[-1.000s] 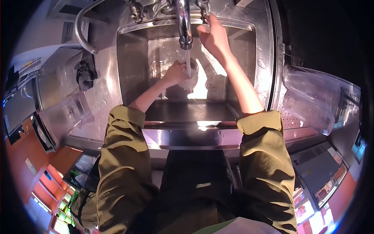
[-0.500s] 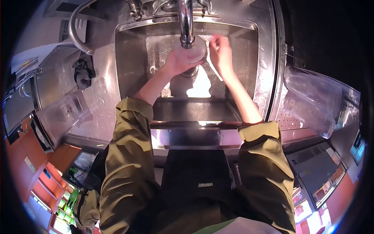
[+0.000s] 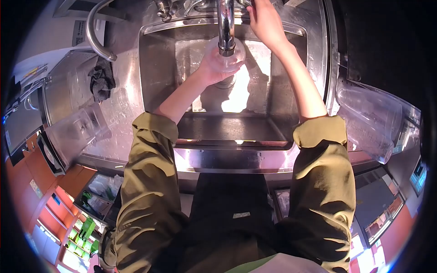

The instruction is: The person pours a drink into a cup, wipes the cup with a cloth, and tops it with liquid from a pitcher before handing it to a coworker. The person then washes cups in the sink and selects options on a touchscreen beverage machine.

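Note:
My left hand (image 3: 216,66) is wrapped around a clear round container (image 3: 236,60), directly beneath the spout of the metal faucet (image 3: 226,27) and inside the steel sink (image 3: 159,68). The spout hides part of the container. At the sink's back edge, my right hand (image 3: 265,20) reaches up beside the right tap handle (image 3: 244,2), its thumb apart from the fingers. The top of the frame cuts off some fingertips, and I cannot tell how firmly they touch the handle.
Left of the sink lie a dark cloth (image 3: 101,82) and a clear plastic bin (image 3: 73,132). A curved metal pipe (image 3: 92,34) arches at the upper left. Clear containers (image 3: 371,118) stand on the right. The sink's front rim (image 3: 218,159) runs before my body.
My left hand has lifted the container from the sink's bottom to the spout. My right hand left the handle area, dipped over the sink, then rose back there. The water stream no longer shows.

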{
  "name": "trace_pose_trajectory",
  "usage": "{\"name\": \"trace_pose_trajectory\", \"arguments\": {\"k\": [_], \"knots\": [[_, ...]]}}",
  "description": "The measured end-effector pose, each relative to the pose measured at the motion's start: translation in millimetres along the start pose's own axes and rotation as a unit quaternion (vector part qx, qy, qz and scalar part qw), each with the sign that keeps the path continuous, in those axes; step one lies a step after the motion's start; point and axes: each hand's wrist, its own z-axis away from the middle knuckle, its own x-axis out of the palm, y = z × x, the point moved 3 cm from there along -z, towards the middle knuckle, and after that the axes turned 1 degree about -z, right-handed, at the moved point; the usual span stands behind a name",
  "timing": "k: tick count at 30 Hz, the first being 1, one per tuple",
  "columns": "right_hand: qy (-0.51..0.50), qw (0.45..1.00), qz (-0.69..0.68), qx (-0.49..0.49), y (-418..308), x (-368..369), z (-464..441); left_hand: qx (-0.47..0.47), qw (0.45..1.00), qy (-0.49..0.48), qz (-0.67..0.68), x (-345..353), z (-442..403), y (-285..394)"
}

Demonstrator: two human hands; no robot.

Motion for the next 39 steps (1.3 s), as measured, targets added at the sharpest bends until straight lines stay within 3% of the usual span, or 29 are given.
{"name": "trace_pose_trajectory", "arguments": {"k": [1,5,6,9,11,13,15,17,19,20,23,26,29,32,33,35,36,39], "knots": [[0.012,1.000,0.003,-0.015,1.1,0.0,2.1,-0.004,1.000,-0.025,-0.009,-3.3,-2.5,-2.2],[0.058,0.963,-0.106,0.242,-5.5,-13.4,44.2,-0.066,0.988,-0.127,-0.056,-28.5,-13.4,-6.1],[0.022,0.950,-0.124,0.286,-0.6,-4.8,64.2,-0.093,0.982,-0.151,-0.069,-32.6,-12.4,-5.9],[-0.069,0.877,-0.222,0.420,27.3,36.2,130.7,-0.147,0.981,-0.092,-0.083,-33.9,3.9,-6.1],[-0.085,0.818,-0.273,0.499,18.5,35.3,141.6,-0.116,0.966,-0.105,-0.206,-6.4,23.1,-13.8],[-0.084,0.762,-0.320,0.557,10.1,32.8,147.7,-0.135,0.961,-0.089,-0.222,-2.2,27.2,-19.7],[-0.064,0.716,-0.358,0.596,7.4,25.0,146.0,-0.201,0.970,-0.049,-0.131,-17.5,13.8,-29.0],[-0.067,0.705,-0.357,0.610,2.3,15.1,140.8,-0.103,0.939,-0.174,-0.277,-30.5,-2.1,-20.2],[-0.076,0.718,-0.347,0.598,3.7,13.3,139.2,-0.202,0.977,-0.074,-0.016,-37.9,3.9,-7.1],[-0.077,0.717,-0.355,0.595,4.1,14.3,138.8,-0.166,0.982,-0.030,-0.085,-32.8,13.6,-4.8],[-0.077,0.716,-0.374,0.585,0.7,20.1,136.5,-0.202,0.974,-0.087,-0.047,-40.9,-1.3,-17.0],[-0.074,0.715,-0.379,0.583,-5.5,24.6,137.2,-0.117,0.990,-0.056,0.048,-38.5,-13.4,-12.8],[-0.078,0.709,-0.378,0.590,-6.1,26.4,141.6,-0.101,0.990,-0.057,-0.082,-49.6,-15.6,-29.0],[-0.070,0.638,-0.400,0.655,2.8,33.3,154.3,0.025,0.987,-0.009,-0.158,-47.6,-21.6,-29.4],[-0.071,0.581,-0.451,0.674,3.0,36.3,157.4,0.134,0.949,0.021,-0.284,-44.4,-20.4,-26.0],[-0.073,0.457,-0.545,0.699,-3.3,40.4,155.5,0.341,0.789,0.077,-0.505,-14.2,1.3,-15.7],[-0.047,0.398,-0.585,0.705,-2.8,48.5,157.5,0.353,0.778,0.071,-0.515,-1.6,10.7,-15.2],[-0.032,0.366,-0.719,0.590,-13.5,57.4,148.2,0.491,0.518,0.020,-0.700,20.4,25.6,-6.4]]}}
